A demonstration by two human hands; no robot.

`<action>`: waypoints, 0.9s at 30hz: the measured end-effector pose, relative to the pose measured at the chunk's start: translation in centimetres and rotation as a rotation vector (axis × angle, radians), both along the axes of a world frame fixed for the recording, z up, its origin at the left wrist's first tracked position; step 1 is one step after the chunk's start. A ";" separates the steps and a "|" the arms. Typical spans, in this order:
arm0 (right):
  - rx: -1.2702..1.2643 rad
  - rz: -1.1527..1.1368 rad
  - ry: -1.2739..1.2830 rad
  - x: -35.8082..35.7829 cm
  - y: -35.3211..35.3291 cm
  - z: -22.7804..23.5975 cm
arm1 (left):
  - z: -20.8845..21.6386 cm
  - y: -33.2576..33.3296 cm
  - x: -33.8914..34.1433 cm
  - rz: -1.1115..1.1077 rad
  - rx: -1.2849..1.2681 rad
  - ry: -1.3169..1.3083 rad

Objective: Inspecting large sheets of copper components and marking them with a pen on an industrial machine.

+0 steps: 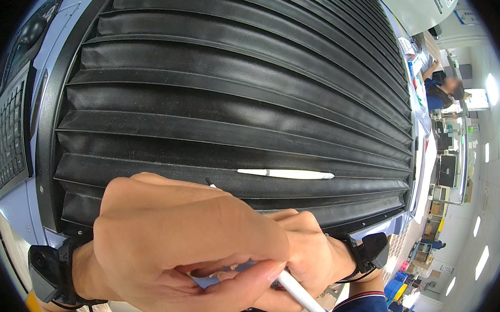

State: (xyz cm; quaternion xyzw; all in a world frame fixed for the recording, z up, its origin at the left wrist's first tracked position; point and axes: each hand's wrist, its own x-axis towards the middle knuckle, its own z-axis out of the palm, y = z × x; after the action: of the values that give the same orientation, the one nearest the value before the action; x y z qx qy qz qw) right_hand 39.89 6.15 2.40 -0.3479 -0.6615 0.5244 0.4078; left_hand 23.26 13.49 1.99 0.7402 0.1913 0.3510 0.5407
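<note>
My left hand (pixel 189 240) is closed in the foreground, thumb and fingertips pinched at a white stick with a blue end (pixel 305 294), shaped like a pen. Behind it, my right hand (pixel 307 246) has its fingers curled in against the left hand and the stick; what they grip is mostly hidden. Past my left knuckles pokes a small dark tip (pixel 209 182) on a white shaft; whether it belongs to the same stick I cannot tell. Beyond both hands, a slim white pen-shaped tool (pixel 294 174) with a grey ring lies on the black pleated cover (pixel 236 104).
To the left are a black keyboard (pixel 9 126) and a black mouse (pixel 31 31) on a pale blue machine frame (pixel 21 214). Black devices are strapped to both my wrists. At far right, a person (pixel 441 92) in dark blue is by a bench.
</note>
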 end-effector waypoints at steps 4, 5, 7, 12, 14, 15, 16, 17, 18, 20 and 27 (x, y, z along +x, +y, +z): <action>-0.012 0.000 -0.011 0.0 0.1 0.2 | 0.1 -0.1 0.0 0.003 -0.022 0.008; -0.011 -0.004 -0.005 0.0 0.1 0.2 | 0.1 -0.1 0.0 0.006 -0.036 0.011; -0.004 0.002 -0.005 0.0 0.1 0.2 | 0.2 -0.1 0.0 0.002 -0.031 0.012; 0.001 0.003 -0.002 0.0 0.3 0.1 | 0.1 0.1 0.0 0.003 -0.038 0.003; -0.013 0.005 -0.006 0.0 0.3 0.3 | 0.3 0.2 -0.1 -0.012 -0.037 0.022; -0.013 0.006 -0.005 -0.1 0.3 0.3 | 0.2 0.1 -0.1 -0.011 -0.037 0.023; -0.011 0.004 -0.006 -0.1 0.3 0.3 | 0.2 0.0 -0.1 -0.002 -0.036 0.011; -0.009 0.003 -0.005 -0.1 0.3 0.3 | 0.1 0.0 -0.1 0.006 -0.036 0.000; -0.009 0.002 -0.007 -0.1 0.2 0.2 | 0.1 0.0 0.0 0.005 -0.037 -0.001; -0.017 -0.016 -0.025 0.0 0.1 0.2 | 0.0 -0.1 0.1 0.004 -0.017 -0.005; 0.004 -0.020 -0.043 0.0 0.0 0.1 | -0.2 -0.1 0.1 0.000 -0.019 -0.011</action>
State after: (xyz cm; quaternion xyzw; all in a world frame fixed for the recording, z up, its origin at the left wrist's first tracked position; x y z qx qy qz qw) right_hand 39.89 6.13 2.46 -0.3648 -0.6678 0.5114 0.3994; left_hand 23.33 13.37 1.84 0.7331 0.1918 0.3531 0.5487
